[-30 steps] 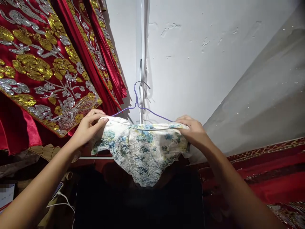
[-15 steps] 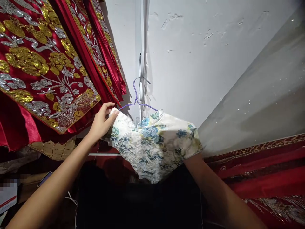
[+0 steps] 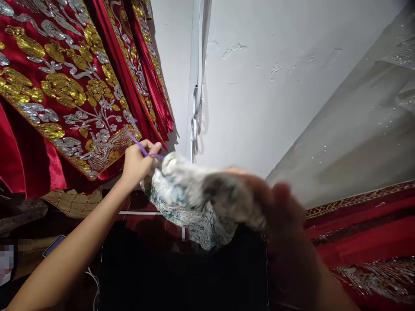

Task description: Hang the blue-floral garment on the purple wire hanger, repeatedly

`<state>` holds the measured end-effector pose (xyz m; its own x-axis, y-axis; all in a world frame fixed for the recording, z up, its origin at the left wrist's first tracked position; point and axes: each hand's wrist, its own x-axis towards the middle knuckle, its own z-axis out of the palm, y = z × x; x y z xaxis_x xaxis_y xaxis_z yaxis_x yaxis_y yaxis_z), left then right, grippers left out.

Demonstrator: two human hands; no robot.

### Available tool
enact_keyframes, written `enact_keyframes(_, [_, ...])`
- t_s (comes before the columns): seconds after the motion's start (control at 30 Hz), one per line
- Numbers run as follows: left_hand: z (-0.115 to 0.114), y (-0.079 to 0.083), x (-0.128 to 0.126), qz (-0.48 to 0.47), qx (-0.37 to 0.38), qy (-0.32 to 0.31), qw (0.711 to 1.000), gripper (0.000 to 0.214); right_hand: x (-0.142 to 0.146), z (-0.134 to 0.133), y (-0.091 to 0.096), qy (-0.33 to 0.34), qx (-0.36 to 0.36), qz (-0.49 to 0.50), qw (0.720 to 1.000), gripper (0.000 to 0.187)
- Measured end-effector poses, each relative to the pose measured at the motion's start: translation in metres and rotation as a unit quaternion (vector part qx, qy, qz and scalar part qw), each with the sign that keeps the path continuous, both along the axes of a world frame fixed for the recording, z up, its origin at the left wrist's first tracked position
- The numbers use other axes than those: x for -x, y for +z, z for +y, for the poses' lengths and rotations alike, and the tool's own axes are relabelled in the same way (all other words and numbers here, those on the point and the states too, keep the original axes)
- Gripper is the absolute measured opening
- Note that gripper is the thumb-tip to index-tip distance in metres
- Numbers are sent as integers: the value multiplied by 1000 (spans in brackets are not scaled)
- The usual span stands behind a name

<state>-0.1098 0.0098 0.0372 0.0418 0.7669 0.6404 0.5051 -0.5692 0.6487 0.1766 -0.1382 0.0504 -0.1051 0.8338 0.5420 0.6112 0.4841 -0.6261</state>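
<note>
My left hand (image 3: 138, 163) is closed on a purple wire hanger (image 3: 135, 141), whose hook end sticks up and to the left against the red cloth. A white garment with a blue and green flower print (image 3: 181, 196) hangs from the hanger and is smeared by motion. My right hand (image 3: 279, 205) is low on the garment's right side, too blurred for its fingers to be read. The garment's lower edge hangs in front of a dark area below.
Red garments with gold and silver embroidery (image 3: 65, 86) hang at the left. A strip of metal hooks (image 3: 195, 108) runs up the white wall. Grey glittery fabric (image 3: 356, 129) and red cloth (image 3: 363, 233) lie at the right. A phone (image 3: 53, 245) sits at lower left.
The hanger has come off the wall hook and tilted left in my left hand. The garment has dropped and bunched, and my right hand has swung up over it.
</note>
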Motion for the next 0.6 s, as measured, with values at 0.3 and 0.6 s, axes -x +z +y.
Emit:
enact_keyframes(0.3, [-53, 4, -31, -254, 46, -145, 955, 59, 53, 34, -75, 27, -12, -171, 985, 99])
enact_keyframes(0.6, [-38, -19, -56, -172, 181, -260, 933, 64, 22, 54, -96, 12, -118, -152, 981, 79])
